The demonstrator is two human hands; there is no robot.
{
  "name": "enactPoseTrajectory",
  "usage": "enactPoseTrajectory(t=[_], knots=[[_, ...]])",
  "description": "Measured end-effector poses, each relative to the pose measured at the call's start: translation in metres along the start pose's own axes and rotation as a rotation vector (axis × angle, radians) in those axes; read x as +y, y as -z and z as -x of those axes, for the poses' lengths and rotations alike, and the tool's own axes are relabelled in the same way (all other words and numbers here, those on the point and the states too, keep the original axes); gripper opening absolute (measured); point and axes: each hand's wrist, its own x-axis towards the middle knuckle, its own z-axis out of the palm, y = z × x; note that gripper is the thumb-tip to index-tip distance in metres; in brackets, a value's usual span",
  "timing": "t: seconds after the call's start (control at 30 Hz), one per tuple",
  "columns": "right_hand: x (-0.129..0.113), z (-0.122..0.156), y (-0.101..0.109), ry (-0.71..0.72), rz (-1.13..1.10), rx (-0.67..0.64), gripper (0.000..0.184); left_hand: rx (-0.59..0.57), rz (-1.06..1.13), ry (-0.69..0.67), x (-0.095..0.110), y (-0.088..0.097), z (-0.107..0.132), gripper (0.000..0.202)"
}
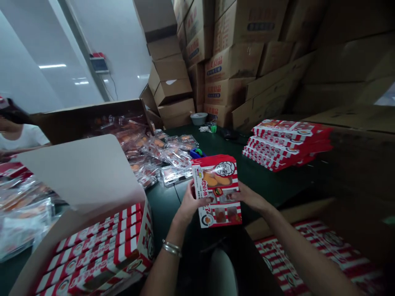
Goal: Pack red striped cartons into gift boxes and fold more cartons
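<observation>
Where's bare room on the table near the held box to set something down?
Bare green tabletop lies between the held red box and the stacked red-and-white boxes. A narrower strip runs between the wrapped packs and the left hand. Crowded: the wrapped packs and the open carton.

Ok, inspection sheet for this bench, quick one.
Surface: dark green worktable.
Job's things: red-and-white printed box, held upright; open carton packed with similar boxes.
Clutter: clear-wrapped food packs, blue tape dispenser, white bowl, stacked flat red-and-white boxes.
Grips: left hand and right hand both on the printed box, one at each side; metal bangle on left wrist.
Cables: one thin wire below a wall-mounted unit.
Surroundings: stacked cardboard cartons; co-worker in a white shirt at far left.
</observation>
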Motion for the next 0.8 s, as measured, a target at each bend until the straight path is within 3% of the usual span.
enactPoseTrajectory(t=[0.1,0.23,0.4,0.53,0.73,0.8], knots=[[-0.010,0.011,-0.014,-0.088,-0.051,-0.075,0.086,0.060,0.115,0.065,0.005,-0.002,0.022,0.075],[-0.017,0.020,-0.033,-0.104,-0.062,0.029,0.075,0.072,0.242,0.155,0.011,-0.004,0.043,0.066],[-0.016,0.025,-0.048,-0.140,-0.166,0.069,0.069,0.099,0.252,0.156,0.014,-0.007,0.057,0.072],[-0.027,0.026,-0.053,-0.178,-0.174,0.098,0.059,0.044,0.304,0.154,0.017,-0.011,0.073,0.077],[-0.070,0.029,-0.059,-0.283,-0.092,0.058,0.078,-0.116,0.386,0.067,0.016,-0.009,0.095,0.099],[-0.085,0.031,-0.061,-0.295,-0.039,0.046,0.083,-0.097,0.379,0.084,0.010,-0.004,0.106,0.100]])
